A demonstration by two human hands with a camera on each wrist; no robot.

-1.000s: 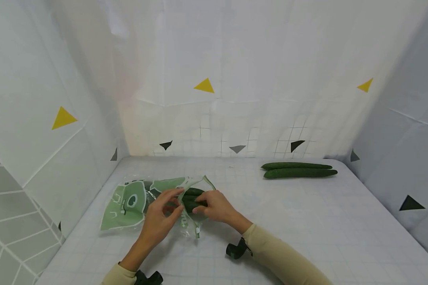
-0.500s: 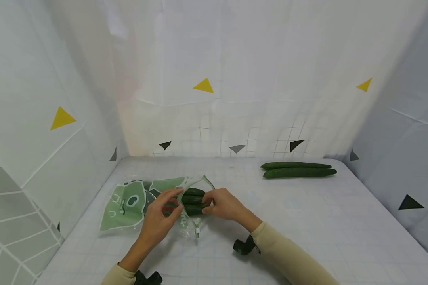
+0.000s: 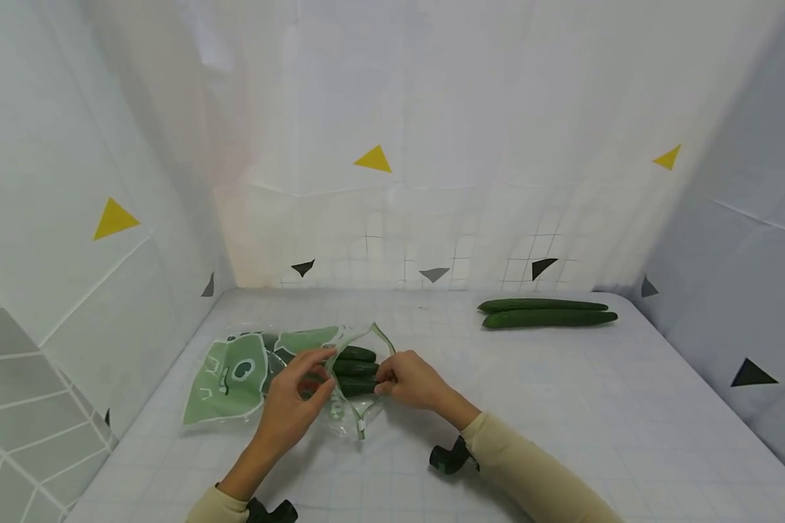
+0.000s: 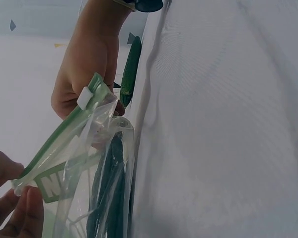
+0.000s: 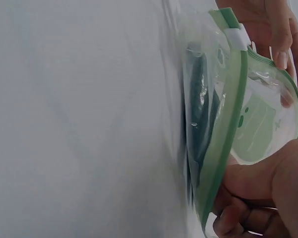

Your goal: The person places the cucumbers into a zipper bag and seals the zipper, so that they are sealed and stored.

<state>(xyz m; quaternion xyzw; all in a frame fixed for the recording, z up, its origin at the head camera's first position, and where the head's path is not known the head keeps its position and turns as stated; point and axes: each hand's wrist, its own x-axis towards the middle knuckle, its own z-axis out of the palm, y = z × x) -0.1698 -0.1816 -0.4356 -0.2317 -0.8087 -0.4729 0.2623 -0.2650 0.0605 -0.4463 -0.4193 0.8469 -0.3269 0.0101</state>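
Note:
A clear zip bag (image 3: 232, 392) with a green print lies on its side at the left of the table, its mouth facing right. Several dark green cucumbers (image 3: 358, 368) lie inside, their ends showing at the mouth. My left hand (image 3: 294, 399) pinches the bag's upper rim between thumb and fingers, holding the mouth apart. At the mouth, my right hand (image 3: 415, 381) has its thumb and curled fingers at a cucumber's end; the green rim hides the fingertips in the right wrist view. A white slider (image 5: 237, 38) sits on the bag's green zip strip (image 5: 233, 109).
Two more cucumbers (image 3: 546, 312) lie side by side at the table's back right. White cloth walls with yellow and black triangles surround the white table (image 3: 562, 407) at the back and sides. Dark wrist cameras (image 3: 450, 456) hang by both wrists.
My right hand has drawn back rightward from deeper in the bag's mouth to its edge, showing more of the cucumbers. The left hand and the bag have stayed nearly still.

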